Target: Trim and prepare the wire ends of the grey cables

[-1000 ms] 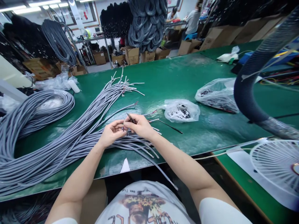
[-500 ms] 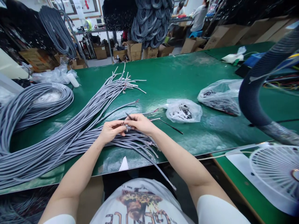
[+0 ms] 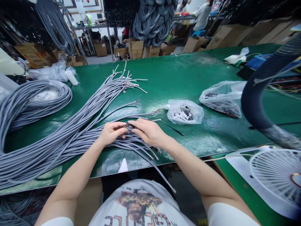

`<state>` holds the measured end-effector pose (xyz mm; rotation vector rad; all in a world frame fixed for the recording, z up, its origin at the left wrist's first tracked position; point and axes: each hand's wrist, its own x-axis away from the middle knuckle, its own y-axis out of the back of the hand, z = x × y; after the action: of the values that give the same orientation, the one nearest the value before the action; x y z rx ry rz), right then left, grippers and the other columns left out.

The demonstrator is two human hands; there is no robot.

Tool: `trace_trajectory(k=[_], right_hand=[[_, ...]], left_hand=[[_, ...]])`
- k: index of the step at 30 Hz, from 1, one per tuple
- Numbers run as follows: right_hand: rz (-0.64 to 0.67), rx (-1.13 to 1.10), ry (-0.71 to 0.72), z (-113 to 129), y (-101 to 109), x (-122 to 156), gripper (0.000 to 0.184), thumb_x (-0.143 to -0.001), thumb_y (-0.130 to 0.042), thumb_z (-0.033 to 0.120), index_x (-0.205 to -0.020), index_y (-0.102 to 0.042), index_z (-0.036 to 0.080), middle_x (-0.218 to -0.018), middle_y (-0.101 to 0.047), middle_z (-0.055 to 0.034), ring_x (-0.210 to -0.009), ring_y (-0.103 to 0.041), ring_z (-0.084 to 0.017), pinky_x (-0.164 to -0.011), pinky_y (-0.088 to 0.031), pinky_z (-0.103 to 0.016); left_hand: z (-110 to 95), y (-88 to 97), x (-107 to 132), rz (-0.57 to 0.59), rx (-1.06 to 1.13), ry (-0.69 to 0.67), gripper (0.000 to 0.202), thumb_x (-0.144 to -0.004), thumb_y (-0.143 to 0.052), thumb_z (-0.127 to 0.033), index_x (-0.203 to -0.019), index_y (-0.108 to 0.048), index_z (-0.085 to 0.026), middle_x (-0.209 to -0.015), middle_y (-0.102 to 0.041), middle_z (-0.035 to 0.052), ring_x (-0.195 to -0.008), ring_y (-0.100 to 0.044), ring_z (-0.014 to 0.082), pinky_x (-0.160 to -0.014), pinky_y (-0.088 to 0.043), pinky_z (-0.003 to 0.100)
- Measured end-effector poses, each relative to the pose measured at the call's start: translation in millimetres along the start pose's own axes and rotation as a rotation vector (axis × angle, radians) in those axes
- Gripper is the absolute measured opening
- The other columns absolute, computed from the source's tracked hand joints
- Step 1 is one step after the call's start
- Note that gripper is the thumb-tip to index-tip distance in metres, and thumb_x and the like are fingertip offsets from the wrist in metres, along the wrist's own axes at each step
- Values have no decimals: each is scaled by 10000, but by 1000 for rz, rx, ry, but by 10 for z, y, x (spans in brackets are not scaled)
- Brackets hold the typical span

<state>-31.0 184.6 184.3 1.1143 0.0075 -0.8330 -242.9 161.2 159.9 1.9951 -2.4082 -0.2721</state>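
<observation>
My left hand (image 3: 111,133) is closed, pinching the stripped end of a grey cable between thumb and fingertips above the bundle. Opposite it, my right hand (image 3: 151,131) is closed around a slim dark pointed tool (image 3: 130,126), whose tip meets the wire end at my left fingertips. Most of the tool is hidden by the fingers, so its exact kind cannot be made out. Under both hands lie many grey cables (image 3: 77,141), their ends frayed to bare strands and coloured wires. A thin black rod (image 3: 172,128) rests to the right of my right hand.
On the green table (image 3: 178,75) sit a clear bag of small black and white parts (image 3: 185,113) and a larger bag of dark parts (image 3: 222,97). A ribbed black hose (image 3: 252,94) arches at right, above a white fan (image 3: 277,175). Coiled cable (image 3: 54,84) lies left.
My right hand has turned over and shifted slightly right; the dark tool, pointing up before, now lies lower, toward the wire end. My left hand has stayed nearly in place.
</observation>
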Motion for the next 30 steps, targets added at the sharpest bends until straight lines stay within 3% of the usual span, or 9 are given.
trace_trajectory(k=[8,16,25,30], right_hand=[[28,129,65,-26,12,-11,338,-960,-420,270,-1226,-594,154,-992,-679,-103,-878,-623,-181,-740,-464,-278],[151,226,45,9,94,-46,298,-938,-459,252,-1174,-633,196,-880,-674,-58,-792,-576,-158,-648,-384,-251],[55,209,-4,-22,-20,14,249,-917,-489,295,-1004,-684,167,-806,-696,-56,-741,-611,-146,-610,-344,-243],[78,212,12,-38,-22,12,260,-916,-488,325,-928,-683,154,-782,-692,-66,-723,-614,-158,-611,-349,-249]], left_hand=[[6,-21,-4,20,-44,-1,252,-698,-744,-335,-837,-744,-124,-686,-714,36,-463,-619,106,-474,-536,202],[-8,-28,5,98,-105,24,227,-723,-719,-337,-800,-730,-124,-654,-690,29,-470,-613,110,-499,-528,210],[17,-38,-23,144,-51,149,251,-684,-745,-322,-837,-721,-123,-664,-696,29,-463,-620,112,-474,-511,201],[-11,-18,-36,208,-31,176,230,-675,-758,-341,-741,-706,-128,-609,-660,13,-453,-611,106,-453,-489,181]])
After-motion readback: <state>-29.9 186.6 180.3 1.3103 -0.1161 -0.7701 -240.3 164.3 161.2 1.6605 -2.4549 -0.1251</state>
